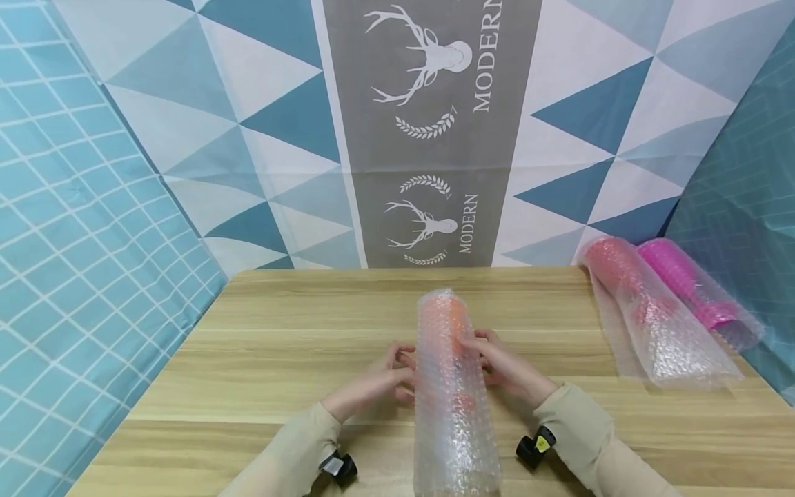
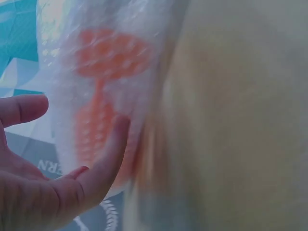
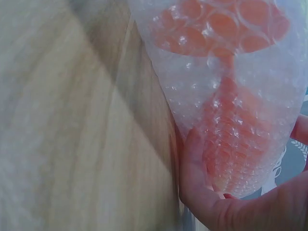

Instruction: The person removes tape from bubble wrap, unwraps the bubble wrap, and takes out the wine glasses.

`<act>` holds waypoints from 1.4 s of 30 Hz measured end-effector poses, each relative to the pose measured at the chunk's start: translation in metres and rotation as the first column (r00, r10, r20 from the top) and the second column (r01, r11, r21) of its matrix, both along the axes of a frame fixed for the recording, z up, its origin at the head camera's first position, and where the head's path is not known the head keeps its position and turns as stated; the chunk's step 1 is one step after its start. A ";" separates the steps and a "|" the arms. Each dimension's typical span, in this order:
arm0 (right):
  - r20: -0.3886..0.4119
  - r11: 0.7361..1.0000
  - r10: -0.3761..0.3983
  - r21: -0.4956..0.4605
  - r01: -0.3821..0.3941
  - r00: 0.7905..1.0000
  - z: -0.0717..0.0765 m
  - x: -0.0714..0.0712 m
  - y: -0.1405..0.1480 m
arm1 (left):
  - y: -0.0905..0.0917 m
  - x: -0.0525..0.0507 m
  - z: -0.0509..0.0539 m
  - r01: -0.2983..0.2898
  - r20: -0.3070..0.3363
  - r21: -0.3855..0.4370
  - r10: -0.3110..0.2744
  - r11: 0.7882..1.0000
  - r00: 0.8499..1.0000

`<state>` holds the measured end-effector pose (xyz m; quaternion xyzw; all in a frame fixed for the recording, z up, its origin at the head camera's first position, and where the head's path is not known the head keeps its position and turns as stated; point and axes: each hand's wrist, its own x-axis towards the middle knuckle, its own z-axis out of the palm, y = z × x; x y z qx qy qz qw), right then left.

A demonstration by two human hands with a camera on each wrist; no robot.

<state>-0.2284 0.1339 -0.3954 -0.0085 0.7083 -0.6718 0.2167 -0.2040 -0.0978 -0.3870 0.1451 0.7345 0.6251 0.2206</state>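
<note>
An orange stemmed cup (image 1: 458, 319) lies rolled in clear bubble wrap (image 1: 453, 449) on the wooden table, its long axis running away from the body. The right hand (image 1: 506, 366) holds the roll's right side, thumb near the top; in the right wrist view that hand (image 3: 240, 207) curls round the wrapped cup (image 3: 238, 139). Against the roll's left side rests the left hand (image 1: 388, 378). In the left wrist view the left hand (image 2: 53, 192) has its thumb apart and a finger touching the wrap over the cup (image 2: 113, 53). Some fingertips are hidden.
At the table's (image 1: 279, 345) right side lie a red item (image 1: 615, 266) in bubble wrap and, beside it, a bright pink wrapped item (image 1: 677, 269). A patterned cloth (image 1: 428, 152) stands behind the table's back edge, with blue cloths at both sides.
</note>
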 end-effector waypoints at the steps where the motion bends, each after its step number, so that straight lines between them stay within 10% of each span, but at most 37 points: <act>1: -0.001 1.000 -0.004 0.000 0.004 1.000 0.000 0.000 0.000 | 0.000 -0.003 0.003 -0.018 -0.029 -0.022 0.017 1.000 0.999; 7: -0.006 1.000 -0.018 -0.007 0.018 1.000 0.002 0.000 -0.002 | 0.007 -0.026 0.020 -0.174 -0.270 -0.177 0.122 0.969 0.955; 20: -0.033 1.000 -0.026 -0.008 0.026 0.999 0.001 0.000 -0.007 | 0.046 -0.063 0.034 -0.375 -0.672 -0.403 0.008 0.835 0.740; 25: -0.045 0.998 -0.059 0.020 0.060 0.997 0.003 0.000 -0.007 | 0.055 -0.069 0.035 -0.439 -0.729 -0.466 -0.052 0.769 0.682; 35: -0.080 0.996 -0.077 0.034 0.080 0.994 0.005 0.002 -0.011 | 0.053 -0.076 0.040 -0.403 -0.728 -0.531 -0.158 0.746 0.667; 42: -0.098 0.997 -0.064 0.040 0.068 0.993 0.004 0.001 -0.011 | 0.050 -0.075 0.042 -0.430 -0.773 -0.605 -0.365 0.670 0.519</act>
